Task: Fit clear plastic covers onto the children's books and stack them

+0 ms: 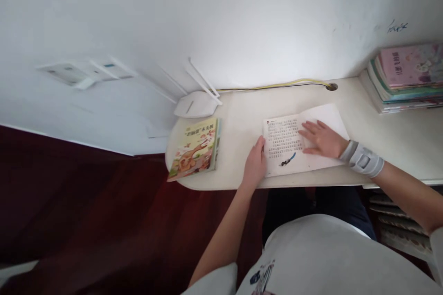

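An open book [284,154] lies on the white desk in front of me, its left page showing printed text and a small drawing. My left hand [255,162] is at the book's left edge, its fingers closed against that side, partly hidden. Spread flat near the fold, my right hand [322,139] presses on the right page [332,117], which looks mostly blank where it is uncovered. A grey band [365,159] wraps my right wrist. To the left of the open book sits a closed book [195,147] with a yellow illustrated cover.
Behind the closed book stands a white router [196,104] with raised antennas. A yellow and a dark cable [277,86] run along the wall to a desk hole [332,86]. A stack of books [408,73] occupies the right back. The desk's rounded edge [194,186] ends at left.
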Motion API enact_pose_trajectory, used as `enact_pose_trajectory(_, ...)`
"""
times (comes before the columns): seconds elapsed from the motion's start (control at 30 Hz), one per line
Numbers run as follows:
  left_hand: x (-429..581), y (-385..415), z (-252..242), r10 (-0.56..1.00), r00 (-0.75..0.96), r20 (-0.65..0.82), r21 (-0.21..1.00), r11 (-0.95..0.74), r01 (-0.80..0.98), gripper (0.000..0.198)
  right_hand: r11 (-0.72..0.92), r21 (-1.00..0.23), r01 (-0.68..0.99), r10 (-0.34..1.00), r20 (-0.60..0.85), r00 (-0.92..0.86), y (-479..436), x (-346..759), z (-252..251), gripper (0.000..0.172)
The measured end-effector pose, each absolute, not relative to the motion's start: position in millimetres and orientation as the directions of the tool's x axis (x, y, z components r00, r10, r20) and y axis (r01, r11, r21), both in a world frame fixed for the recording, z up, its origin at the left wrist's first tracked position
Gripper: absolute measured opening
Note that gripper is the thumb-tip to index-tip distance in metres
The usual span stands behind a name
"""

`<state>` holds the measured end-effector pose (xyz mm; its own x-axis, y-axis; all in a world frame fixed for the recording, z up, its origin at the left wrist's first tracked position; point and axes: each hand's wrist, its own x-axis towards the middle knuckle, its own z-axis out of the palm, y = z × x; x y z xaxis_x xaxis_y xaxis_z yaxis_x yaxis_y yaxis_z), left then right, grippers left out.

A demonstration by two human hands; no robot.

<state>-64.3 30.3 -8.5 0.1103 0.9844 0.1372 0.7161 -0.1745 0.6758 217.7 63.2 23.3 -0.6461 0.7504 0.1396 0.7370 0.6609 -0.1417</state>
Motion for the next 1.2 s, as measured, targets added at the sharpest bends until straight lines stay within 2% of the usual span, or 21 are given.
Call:
enact_pose_trajectory(0.1,-63.6,29.8,-4.6,0.991,0.094,0.094,0.762,-0.132,0.634,0.060,0.664,-0.131,0.736,0.746,0.056,-0.663,59.1,202.7,11.6,0.074)
enact_pose_trajectory(0.2,-66.4,29.8,-0.6,0.989,0.128,0.071,0.765,-0.136,0.629,0.064,0.652,-0.121,0.749,0.758,0.097,-0.645,56.3,204.3,0.8,0.071)
enact_pose_trajectory(0.3,-67.6,29.8,1.7,0.982,0.177,0.062,0.687,-0.171,0.706,0.063,0.653,-0.104,0.750,0.757,0.128,-0.641,54.4,208.3,-1.9,0.069)
enact_pose_trajectory(0.47,-63.4,27.9,1.3,0.979,0.192,0.071,0.432,-0.204,0.879,0.056,0.647,-0.100,0.756,0.762,0.123,-0.636,53.8,211.8,1.8,0.068)
enact_pose_trajectory(0.67,-63.7,24.5,-0.8,0.965,0.252,0.074,0.219,-0.262,0.940,0.052,0.611,-0.109,0.784,0.791,0.101,-0.603,55.4,233.5,2.6,0.068)
enact_pose_trajectory(0.9,-61.4,24.6,3.4,0.956,0.290,0.053,0.127,-0.294,0.947,0.054,0.601,-0.109,0.792,0.799,0.042,-0.600,57.0,212.7,19.6,0.079)
enact_pose_trajectory(1.0,-61.2,25.5,2.9,0.957,0.284,0.055,0.100,-0.288,0.952,0.054,0.672,-0.114,0.732,0.740,0.058,-0.670,65.6,171.1,28.0,0.075)
enact_pose_trajectory(1.1,-63.0,27.6,0.2,0.950,0.304,0.069,0.086,-0.310,0.947,0.053,0.729,-0.098,0.678,0.681,0.005,-0.732,80.6,134.5,28.3,0.068)
enact_pose_trajectory(1.2,-65.5,30.0,-3.0,0.941,0.325,0.089,0.099,-0.333,0.938,0.051,0.741,-0.076,0.667,0.669,0.002,-0.743,91.3,121.7,23.1,0.064)
